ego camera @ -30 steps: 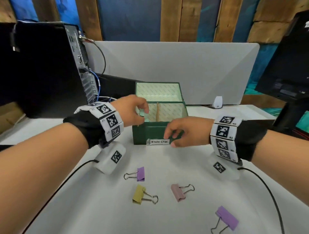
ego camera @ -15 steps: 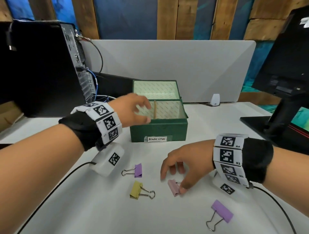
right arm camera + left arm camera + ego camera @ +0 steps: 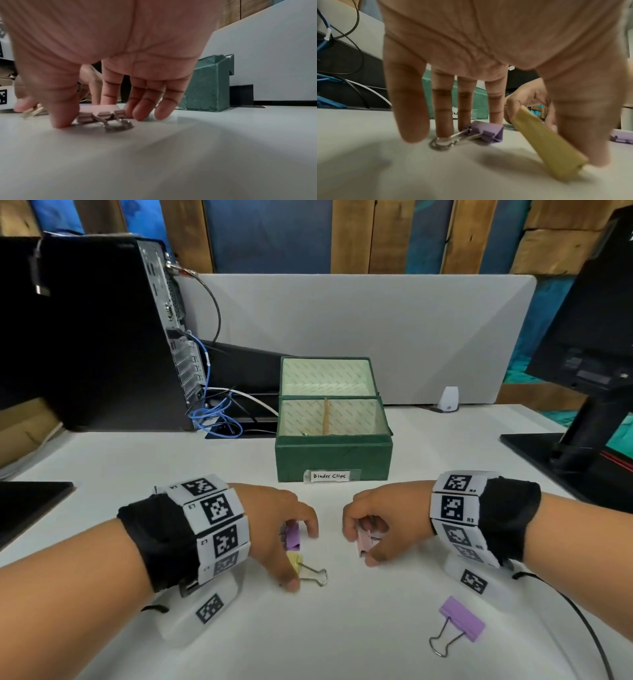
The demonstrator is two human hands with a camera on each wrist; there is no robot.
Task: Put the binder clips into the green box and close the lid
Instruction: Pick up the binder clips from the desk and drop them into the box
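The green box [image 3: 334, 455] stands open mid-table with its lid [image 3: 327, 374] upright behind it; it also shows in the wrist views [image 3: 481, 102] [image 3: 205, 86]. My left hand [image 3: 300, 559] arches over two clips. Its straight fingers [image 3: 445, 121] touch the table by the small purple clip [image 3: 293, 537] [image 3: 486, 132], and its thumb touches the yellow clip [image 3: 295, 560] [image 3: 546, 146]. My right hand [image 3: 360, 549] [image 3: 99, 120] pinches the pink clip [image 3: 363, 542] [image 3: 101, 109] on the table between thumb and fingers. A larger purple clip [image 3: 462, 618] lies loose at the front right.
A black computer tower [image 3: 96, 337] with tangled cables [image 3: 219, 412] stands at the back left. A grey divider panel [image 3: 376, 330] runs behind the box. A monitor stand [image 3: 582, 419] is on the right. A small white device [image 3: 448, 398] sits by the divider.
My left hand has come down from the box's left compartment to the purple and yellow clips. My right hand has drawn its fingers in round the pink clip.
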